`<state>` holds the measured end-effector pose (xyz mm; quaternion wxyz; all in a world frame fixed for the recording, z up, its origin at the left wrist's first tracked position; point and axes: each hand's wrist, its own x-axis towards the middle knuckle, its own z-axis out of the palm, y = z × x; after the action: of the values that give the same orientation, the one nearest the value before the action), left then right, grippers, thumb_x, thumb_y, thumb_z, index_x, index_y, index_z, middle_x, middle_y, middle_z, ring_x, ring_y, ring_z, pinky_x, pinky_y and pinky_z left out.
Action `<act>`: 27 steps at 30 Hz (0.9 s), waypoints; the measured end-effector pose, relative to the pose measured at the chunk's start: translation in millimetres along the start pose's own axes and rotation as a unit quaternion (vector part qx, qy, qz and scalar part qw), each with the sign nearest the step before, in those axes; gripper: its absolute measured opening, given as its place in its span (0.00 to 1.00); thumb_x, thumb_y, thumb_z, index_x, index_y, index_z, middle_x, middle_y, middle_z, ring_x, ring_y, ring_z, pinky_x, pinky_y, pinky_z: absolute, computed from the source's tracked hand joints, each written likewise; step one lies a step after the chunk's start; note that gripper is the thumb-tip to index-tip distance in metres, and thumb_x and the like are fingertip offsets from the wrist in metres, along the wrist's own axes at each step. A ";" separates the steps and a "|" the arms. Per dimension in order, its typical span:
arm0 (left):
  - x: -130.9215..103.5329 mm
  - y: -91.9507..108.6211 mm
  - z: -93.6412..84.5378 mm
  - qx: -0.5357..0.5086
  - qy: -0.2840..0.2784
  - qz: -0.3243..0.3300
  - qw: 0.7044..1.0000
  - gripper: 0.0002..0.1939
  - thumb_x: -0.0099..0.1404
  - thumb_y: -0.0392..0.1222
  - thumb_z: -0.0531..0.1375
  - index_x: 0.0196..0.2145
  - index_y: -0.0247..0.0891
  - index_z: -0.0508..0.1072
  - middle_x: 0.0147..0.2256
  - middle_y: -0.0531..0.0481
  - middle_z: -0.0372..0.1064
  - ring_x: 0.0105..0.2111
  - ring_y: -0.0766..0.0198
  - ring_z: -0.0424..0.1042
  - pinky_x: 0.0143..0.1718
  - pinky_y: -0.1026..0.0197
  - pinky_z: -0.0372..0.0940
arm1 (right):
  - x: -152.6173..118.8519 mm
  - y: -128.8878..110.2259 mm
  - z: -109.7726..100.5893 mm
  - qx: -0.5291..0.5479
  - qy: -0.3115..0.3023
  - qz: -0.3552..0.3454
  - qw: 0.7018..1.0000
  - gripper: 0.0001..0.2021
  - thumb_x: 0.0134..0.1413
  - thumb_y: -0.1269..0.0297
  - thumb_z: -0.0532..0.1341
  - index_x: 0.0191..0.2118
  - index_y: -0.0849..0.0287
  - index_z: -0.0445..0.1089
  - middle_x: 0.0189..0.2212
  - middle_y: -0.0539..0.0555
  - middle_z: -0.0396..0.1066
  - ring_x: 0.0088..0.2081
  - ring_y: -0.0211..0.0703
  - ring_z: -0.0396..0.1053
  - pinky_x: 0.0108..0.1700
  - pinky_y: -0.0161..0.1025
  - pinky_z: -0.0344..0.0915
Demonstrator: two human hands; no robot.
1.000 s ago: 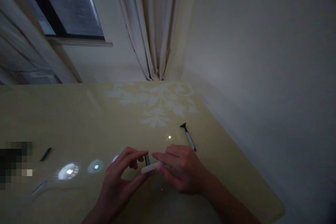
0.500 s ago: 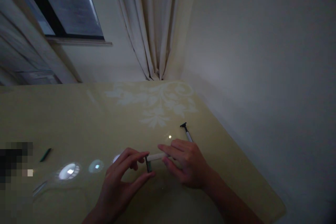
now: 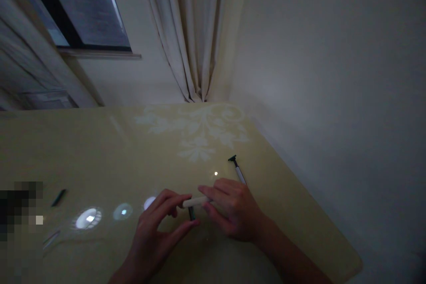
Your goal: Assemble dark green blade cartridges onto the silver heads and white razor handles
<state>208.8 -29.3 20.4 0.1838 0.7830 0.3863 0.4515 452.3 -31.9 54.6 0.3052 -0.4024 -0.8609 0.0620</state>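
Note:
Between the thumb and index finger of my left hand (image 3: 156, 226) is a small, narrow dark piece with a green tint, which looks like a razor cartridge (image 3: 192, 214), held upright by its ends. My right hand (image 3: 234, 208) pinches a slim white stick (image 3: 193, 202), whose free end crosses in front of the cartridge's upper part. Whether the two touch is hard to tell in the dim light. Just beyond my right hand lies a razor (image 3: 238, 172) with a dark T-shaped head and grey handle, its lower end hidden by the hand.
A glossy yellowish table (image 3: 159, 151) with a pale leaf pattern spreads below. Left on it lie a short dark green strip (image 3: 59, 197) and a thin pale object (image 3: 51, 237), beside a pixelated patch. Curtains (image 3: 196, 31) and a wall (image 3: 333, 75) border the table.
My left hand and the cartridge have moved slightly right. The stick's free end, earlier at the cartridge's right side, now reaches past it to the left.

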 end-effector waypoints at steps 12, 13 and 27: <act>1.1 2.0 0.9 -0.005 0.004 -0.011 1.000 0.17 0.68 0.55 0.71 0.50 0.46 0.80 0.33 0.53 0.74 0.28 0.64 0.74 0.31 0.63 0.71 | -0.1 -0.3 0.1 0.005 0.006 0.007 1.000 0.18 0.74 0.59 0.55 0.55 0.63 0.78 0.34 0.56 0.76 0.33 0.46 0.71 0.34 0.42 0.64; 2.1 2.9 0.7 -0.005 0.002 -0.009 1.000 0.17 0.68 0.55 0.70 0.50 0.46 0.80 0.33 0.53 0.74 0.28 0.64 0.74 0.30 0.63 0.72 | -0.1 -1.1 0.4 0.006 0.001 -0.002 1.000 0.18 0.74 0.59 0.56 0.55 0.62 0.78 0.33 0.56 0.76 0.32 0.46 0.71 0.33 0.42 0.63; 1.4 3.9 1.1 -0.018 0.010 -0.009 1.000 0.16 0.68 0.52 0.71 0.51 0.47 0.81 0.33 0.53 0.75 0.28 0.64 0.75 0.31 0.63 0.73 | -1.6 2.1 -0.4 -0.013 -0.007 -0.039 0.999 0.19 0.73 0.55 0.56 0.55 0.60 0.78 0.30 0.54 0.76 0.30 0.45 0.71 0.32 0.42 0.62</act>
<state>211.9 -30.7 23.1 0.1980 0.7715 0.3869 0.4646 454.7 -31.7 53.3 0.2959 -0.3714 -0.8790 0.0418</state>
